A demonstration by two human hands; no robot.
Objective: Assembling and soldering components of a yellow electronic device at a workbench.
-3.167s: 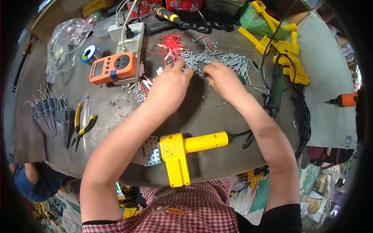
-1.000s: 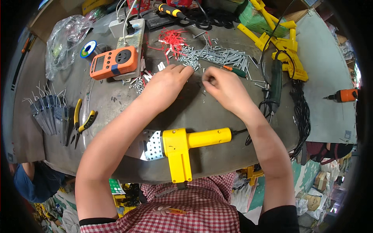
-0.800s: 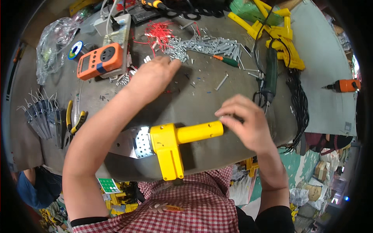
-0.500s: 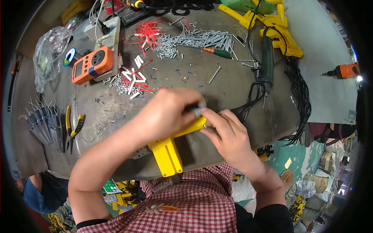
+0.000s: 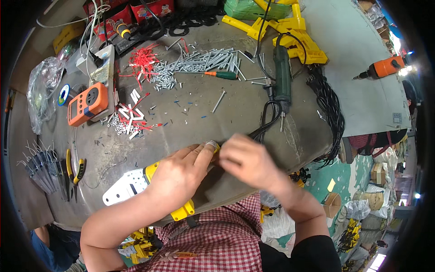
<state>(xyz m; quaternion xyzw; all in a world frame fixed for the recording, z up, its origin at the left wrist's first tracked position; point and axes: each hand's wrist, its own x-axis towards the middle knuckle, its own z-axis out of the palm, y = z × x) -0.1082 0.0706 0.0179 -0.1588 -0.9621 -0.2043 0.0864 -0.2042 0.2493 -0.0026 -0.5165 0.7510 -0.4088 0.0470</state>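
Note:
A yellow plastic tool housing (image 5: pixel 183 211) lies tilted at the near edge of the table, with my left hand (image 5: pixel 177 171) wrapped over it. From its left side sticks out a flat pale plate (image 5: pixel 123 187) with holes in it. The left fingertips press near the housing's far right end, where a small grey piece (image 5: pixel 211 144) shows. My right hand (image 5: pixel 250 159) is beside that end, slightly blurred, its fingers curled together; what they pinch, if anything, is hidden. Much of the housing is covered by the left hand.
Farther back lie a pile of screws (image 5: pixel 199 63), red wires (image 5: pixel 142 61) and an orange meter (image 5: pixel 88 104). A dark green electric screwdriver (image 5: pixel 282 75) with a cable is at the right. Yellow-handled pliers (image 5: pixel 74 172) and several grey strips with wires (image 5: pixel 45 170) are at the left.
The housing has turned and shifted left, so the pale plate now shows on its left. My left hand has moved down and left; the right hand has shifted slightly left. The whole view has shifted.

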